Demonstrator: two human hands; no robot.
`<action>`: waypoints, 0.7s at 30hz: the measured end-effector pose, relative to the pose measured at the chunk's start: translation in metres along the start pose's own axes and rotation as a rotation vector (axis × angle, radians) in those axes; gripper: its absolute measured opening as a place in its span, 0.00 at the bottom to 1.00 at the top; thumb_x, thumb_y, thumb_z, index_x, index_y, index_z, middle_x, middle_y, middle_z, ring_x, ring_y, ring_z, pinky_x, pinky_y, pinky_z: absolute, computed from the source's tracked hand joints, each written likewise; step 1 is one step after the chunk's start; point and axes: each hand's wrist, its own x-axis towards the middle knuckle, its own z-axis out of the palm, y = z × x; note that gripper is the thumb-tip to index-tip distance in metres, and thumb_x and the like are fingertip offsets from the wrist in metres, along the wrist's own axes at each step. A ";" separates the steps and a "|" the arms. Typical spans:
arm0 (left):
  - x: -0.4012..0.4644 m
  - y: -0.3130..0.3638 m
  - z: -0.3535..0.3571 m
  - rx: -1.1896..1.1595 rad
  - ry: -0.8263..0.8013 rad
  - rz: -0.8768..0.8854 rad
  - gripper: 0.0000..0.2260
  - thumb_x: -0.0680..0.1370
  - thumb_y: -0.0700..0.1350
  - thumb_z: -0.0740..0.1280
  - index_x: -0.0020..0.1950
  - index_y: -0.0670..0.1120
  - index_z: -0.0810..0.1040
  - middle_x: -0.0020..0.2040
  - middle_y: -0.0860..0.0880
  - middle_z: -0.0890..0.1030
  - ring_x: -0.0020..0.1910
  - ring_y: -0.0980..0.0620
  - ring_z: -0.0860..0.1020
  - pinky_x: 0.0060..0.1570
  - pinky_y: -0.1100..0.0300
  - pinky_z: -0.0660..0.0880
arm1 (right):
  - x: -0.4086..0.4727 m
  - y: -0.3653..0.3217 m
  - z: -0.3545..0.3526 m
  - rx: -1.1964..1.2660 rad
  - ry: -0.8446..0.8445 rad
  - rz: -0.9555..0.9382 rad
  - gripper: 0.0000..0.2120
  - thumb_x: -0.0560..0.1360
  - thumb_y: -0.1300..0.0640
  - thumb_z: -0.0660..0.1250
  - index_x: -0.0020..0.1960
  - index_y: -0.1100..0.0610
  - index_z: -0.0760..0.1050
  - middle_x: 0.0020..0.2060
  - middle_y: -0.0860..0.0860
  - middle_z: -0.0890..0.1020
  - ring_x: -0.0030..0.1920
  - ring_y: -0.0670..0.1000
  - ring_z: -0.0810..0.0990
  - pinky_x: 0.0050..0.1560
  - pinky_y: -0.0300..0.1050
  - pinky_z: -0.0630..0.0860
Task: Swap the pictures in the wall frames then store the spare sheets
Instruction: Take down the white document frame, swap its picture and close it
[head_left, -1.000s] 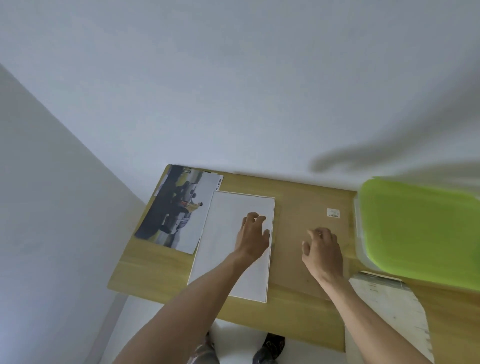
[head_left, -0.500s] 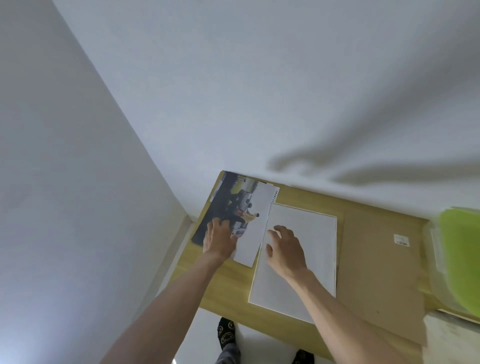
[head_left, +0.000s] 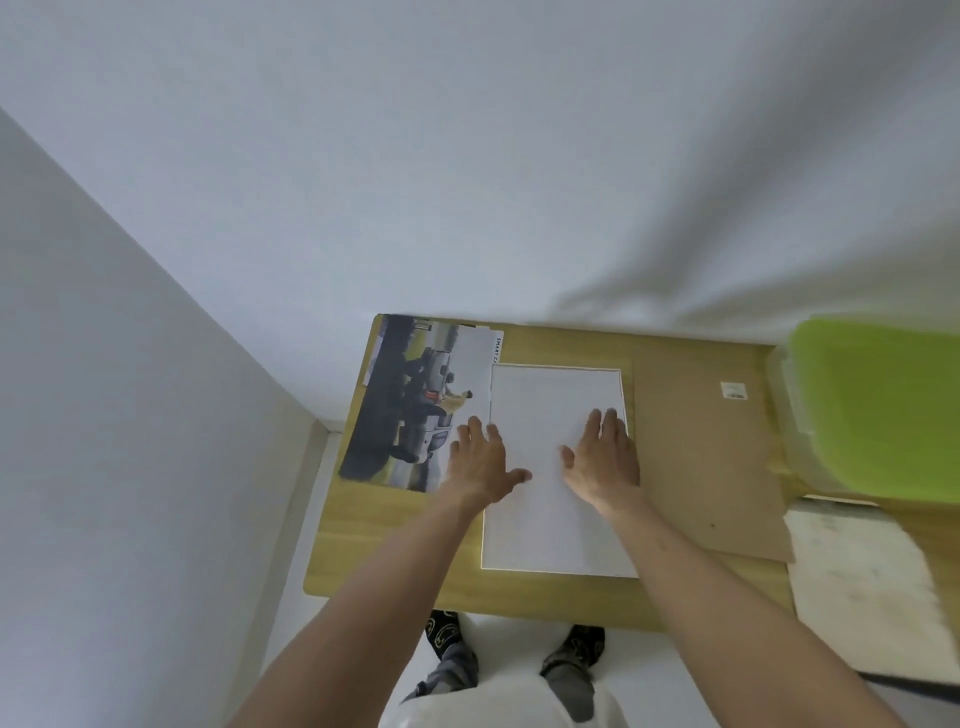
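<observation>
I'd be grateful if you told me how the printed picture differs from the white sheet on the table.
The printed picture shows a dark vehicle scene; the white sheet is blank. The picture lies skewed at the table's left end; the sheet sits straighter, under both hands. Both lie flat.

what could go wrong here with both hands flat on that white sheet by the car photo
1. The blank white sheet reaches close to the near edge of the light wooden table; a pull toward the body might slide it off.
2. The left hand straddles the sheet and the printed car photo, so moving one may drag the other.
3. The right hand pressing flat could crease the sheet.
</observation>
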 end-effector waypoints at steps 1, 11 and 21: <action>0.001 0.002 0.003 0.004 -0.020 -0.009 0.44 0.75 0.63 0.66 0.78 0.39 0.50 0.78 0.37 0.49 0.77 0.37 0.51 0.73 0.45 0.57 | 0.000 0.005 0.001 0.004 -0.021 0.015 0.37 0.82 0.44 0.55 0.80 0.65 0.44 0.79 0.62 0.49 0.79 0.60 0.49 0.78 0.54 0.54; -0.004 0.012 0.015 -0.137 0.042 -0.105 0.34 0.78 0.50 0.68 0.78 0.45 0.56 0.79 0.40 0.47 0.77 0.38 0.46 0.76 0.45 0.48 | -0.007 0.006 -0.002 0.175 -0.069 0.000 0.35 0.82 0.48 0.57 0.80 0.62 0.46 0.79 0.61 0.55 0.78 0.60 0.57 0.75 0.53 0.60; -0.016 0.015 0.014 -0.512 0.281 -0.009 0.21 0.80 0.41 0.66 0.73 0.50 0.71 0.63 0.46 0.77 0.66 0.45 0.67 0.65 0.52 0.66 | -0.006 0.015 -0.010 0.487 0.080 0.123 0.27 0.80 0.53 0.60 0.78 0.56 0.60 0.72 0.55 0.69 0.70 0.57 0.70 0.65 0.50 0.71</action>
